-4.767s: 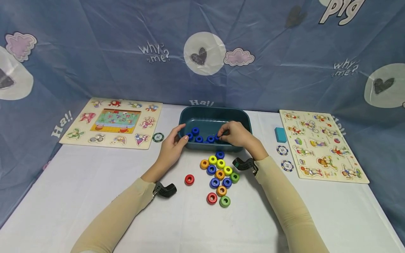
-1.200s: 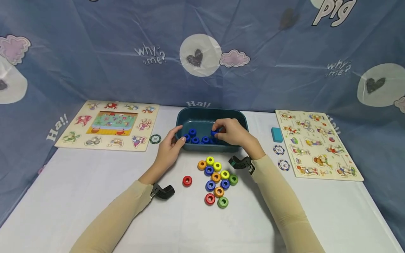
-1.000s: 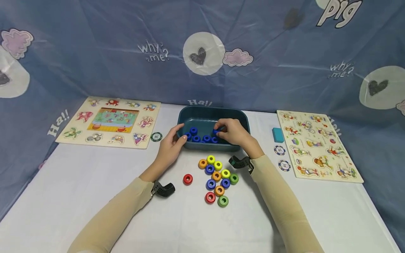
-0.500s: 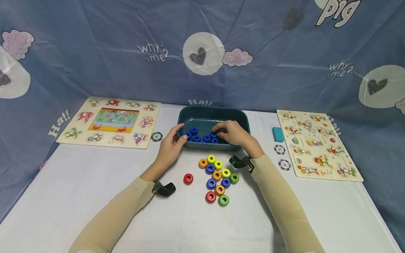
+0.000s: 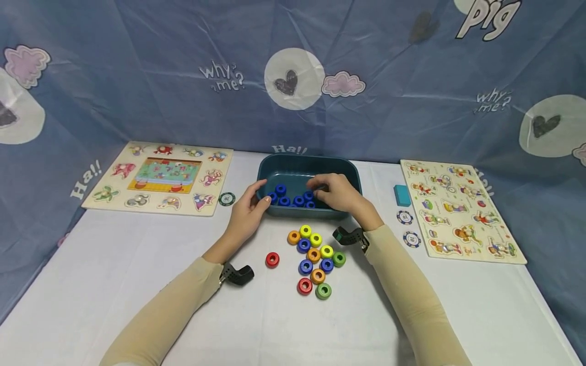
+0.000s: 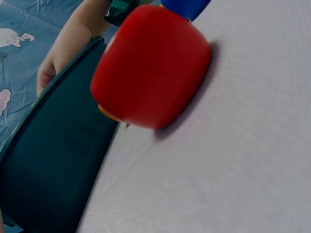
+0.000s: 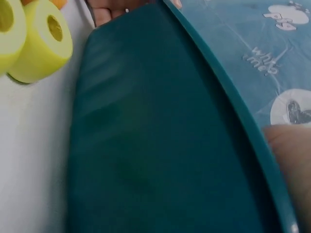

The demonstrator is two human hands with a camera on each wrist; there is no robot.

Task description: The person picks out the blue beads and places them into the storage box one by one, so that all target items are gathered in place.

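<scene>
My left hand (image 5: 244,216) holds the left end of a dark teal plastic bin (image 5: 302,212), its thumb at the rim. In the right wrist view, fingers of the left hand (image 7: 107,14) lie against the bin's outer wall. My right hand (image 5: 339,193) reaches over the bin's front rim, fingers bent and a little apart. Just below its fingertips lies a blue ring-shaped bead (image 5: 308,195), with no clear grip on it. Several more blue beads (image 5: 284,201) lie in the bin's left and middle part. The bin wall hides the right fingertips from both wrist views.
In front of the bin lie loose yellow (image 5: 316,240), orange (image 5: 294,237), blue, green (image 5: 323,291) and red beads (image 5: 272,260). Puzzle boards stand left (image 5: 157,178) and right (image 5: 462,211). Poker chips (image 5: 412,239) and a teal block (image 5: 402,195) lie beside the right board.
My right hand has lowered a raised blue bead among the others in the bin and let go of it. Earlier it handled beads farther right. The left hand keeps its hold.
</scene>
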